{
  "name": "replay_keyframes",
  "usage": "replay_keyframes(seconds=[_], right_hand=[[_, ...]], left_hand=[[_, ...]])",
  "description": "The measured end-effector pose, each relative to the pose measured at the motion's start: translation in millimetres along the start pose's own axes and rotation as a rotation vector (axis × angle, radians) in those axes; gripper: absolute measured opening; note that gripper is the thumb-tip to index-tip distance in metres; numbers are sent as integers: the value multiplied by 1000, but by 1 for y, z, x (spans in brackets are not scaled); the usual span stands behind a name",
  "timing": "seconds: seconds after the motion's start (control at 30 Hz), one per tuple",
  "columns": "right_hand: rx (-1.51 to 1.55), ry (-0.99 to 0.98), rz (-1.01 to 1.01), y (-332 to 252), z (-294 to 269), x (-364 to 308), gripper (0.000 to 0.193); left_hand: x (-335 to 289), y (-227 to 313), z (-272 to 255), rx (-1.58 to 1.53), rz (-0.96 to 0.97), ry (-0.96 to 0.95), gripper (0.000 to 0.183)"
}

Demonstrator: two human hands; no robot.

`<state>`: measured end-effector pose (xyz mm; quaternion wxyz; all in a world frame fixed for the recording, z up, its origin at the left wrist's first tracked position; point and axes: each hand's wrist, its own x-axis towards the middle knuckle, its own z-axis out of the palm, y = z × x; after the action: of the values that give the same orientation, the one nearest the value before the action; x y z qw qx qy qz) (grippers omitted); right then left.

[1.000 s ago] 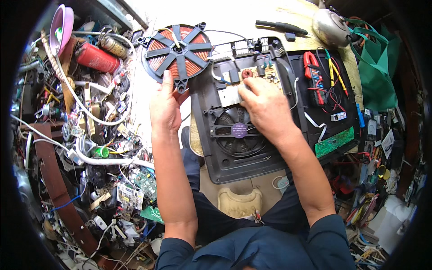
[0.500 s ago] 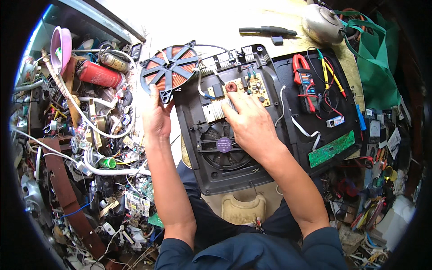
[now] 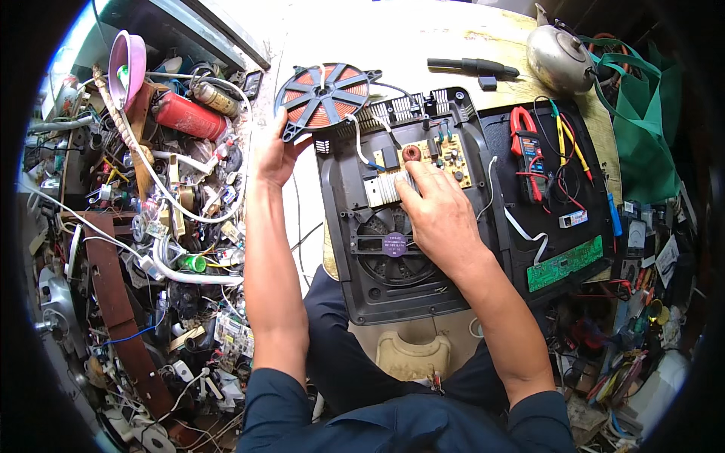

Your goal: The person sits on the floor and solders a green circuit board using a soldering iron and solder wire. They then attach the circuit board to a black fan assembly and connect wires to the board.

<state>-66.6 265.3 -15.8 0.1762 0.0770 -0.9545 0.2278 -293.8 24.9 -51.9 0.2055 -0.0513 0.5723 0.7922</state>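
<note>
My left hand grips the near-left edge of a round copper induction coil with dark spokes. The coil is tilted and lifted above the far left corner of an opened black cooker case, with white-sleeved leads running from it to the board. My right hand lies over the yellowish circuit board in the case, fingers stretched out and touching near the copper ring choke. Its thumb is by the finned silver heat sink. Nearer me in the case sits a black cooling fan with a purple label.
Right of the case, a black panel bears a red clamp meter, probe leads and a green board. Behind are a black pen-like tool and a metal kettle. Heaped parts and a red cylinder crowd the left.
My left hand has carried the coil farther back and a little right relative to the case. My right hand stays over the board. The whole view has shifted slightly.
</note>
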Motion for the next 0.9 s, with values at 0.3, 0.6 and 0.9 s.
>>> replay_keyframes(seconds=[0.3, 0.6, 0.9], right_hand=[[2, 4, 8, 0, -3, 1, 31], [-96, 37, -7, -2, -2, -6, 27], [-57, 35, -11, -4, 0, -4, 25]], left_hand=[[43, -28, 28, -99, 43, -31, 40], [41, -17, 64, 9, 11, 6, 41], [26, -32, 21, 960, 411, 367, 48]])
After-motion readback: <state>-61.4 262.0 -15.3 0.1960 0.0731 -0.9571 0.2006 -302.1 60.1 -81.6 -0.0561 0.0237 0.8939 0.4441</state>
